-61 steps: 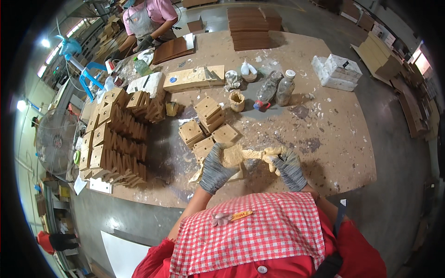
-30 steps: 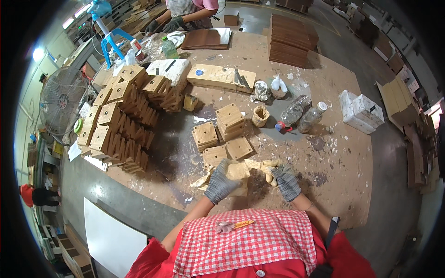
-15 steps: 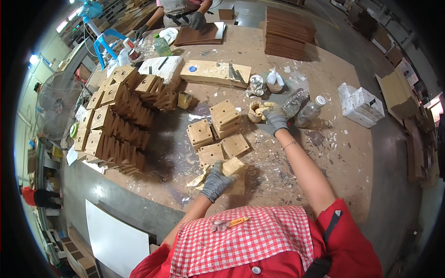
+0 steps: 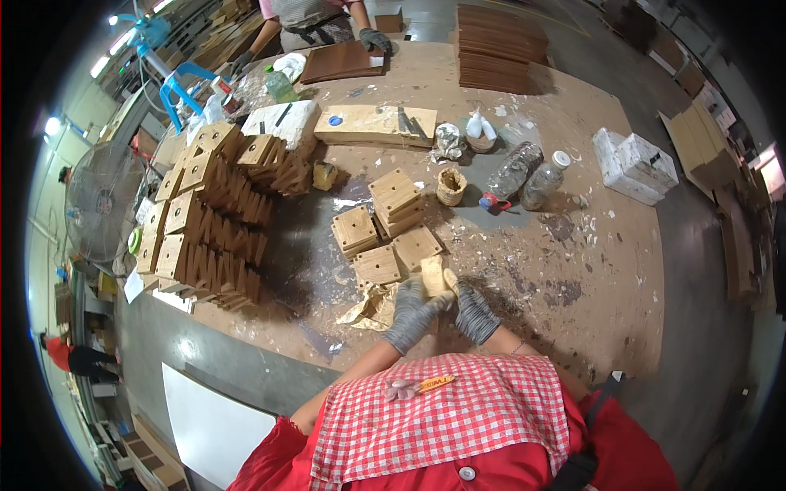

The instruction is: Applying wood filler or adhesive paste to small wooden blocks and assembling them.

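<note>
Close in front of me, a small pale wooden block (image 4: 433, 277) is tilted up between my gloved hands. My left hand (image 4: 415, 314) is closed around its lower part. My right hand (image 4: 474, 313) has its fingertips pressed together at the block's right edge; whether they pinch anything small is hidden. Beside my left hand lies a crumpled yellowish sheet (image 4: 370, 308). Just beyond are stacks of square wooden blocks with drilled holes (image 4: 396, 196). A small cup crusted with tan paste (image 4: 450, 187) stands to their right.
Many wooden blocks (image 4: 196, 213) are piled at the left. Two plastic bottles (image 4: 544, 182) and taped white blocks (image 4: 634, 166) are to the right. A long plank (image 4: 377, 124) lies farther back, near brown panels (image 4: 501, 51). Across the table, a co-worker's gloved hand (image 4: 375, 40) touches a brown board.
My right hand has come back from the paste cup to the block in my left hand. The block is now raised and tilted. The co-worker's hand has shifted right along the board.
</note>
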Tool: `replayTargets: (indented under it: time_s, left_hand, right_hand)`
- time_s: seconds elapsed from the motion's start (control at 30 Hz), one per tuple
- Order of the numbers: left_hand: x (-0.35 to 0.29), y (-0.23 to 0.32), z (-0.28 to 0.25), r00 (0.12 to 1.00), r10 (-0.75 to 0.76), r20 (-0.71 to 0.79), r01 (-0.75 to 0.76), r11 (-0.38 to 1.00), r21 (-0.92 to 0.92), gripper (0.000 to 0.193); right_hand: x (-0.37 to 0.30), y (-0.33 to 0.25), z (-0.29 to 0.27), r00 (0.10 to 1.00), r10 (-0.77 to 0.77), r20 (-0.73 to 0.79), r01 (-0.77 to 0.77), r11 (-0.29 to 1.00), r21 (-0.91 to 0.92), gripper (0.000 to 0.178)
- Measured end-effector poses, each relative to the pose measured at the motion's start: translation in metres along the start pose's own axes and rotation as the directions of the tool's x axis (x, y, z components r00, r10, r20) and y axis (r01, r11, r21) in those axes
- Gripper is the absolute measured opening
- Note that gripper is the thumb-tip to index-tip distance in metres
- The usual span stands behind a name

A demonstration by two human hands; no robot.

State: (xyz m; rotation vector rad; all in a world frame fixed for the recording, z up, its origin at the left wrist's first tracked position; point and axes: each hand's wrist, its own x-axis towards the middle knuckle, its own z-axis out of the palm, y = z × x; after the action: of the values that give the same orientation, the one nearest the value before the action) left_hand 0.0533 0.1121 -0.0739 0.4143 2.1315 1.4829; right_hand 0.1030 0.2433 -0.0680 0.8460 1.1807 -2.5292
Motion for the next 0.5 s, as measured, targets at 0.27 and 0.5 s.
replayTargets:
  time_s: [0.27,0.5]
  left_hand:
    - [0.02,0.038,-0.041,0.994,0.001,0.106,0.017,0.986,-0.168,0.053]
    - [0.079,-0.075,-0.094,0.974,0.194,0.121,-0.191,0.395,0.899,0.072]
  right_hand:
    - [-0.004,-0.003,-0.046,0.967,-0.158,0.2,0.104,0.961,0.257,0.049]
    - [-0.003,0.045,-0.091,0.97,-0.245,0.002,0.224,0.89,0.397,0.042]
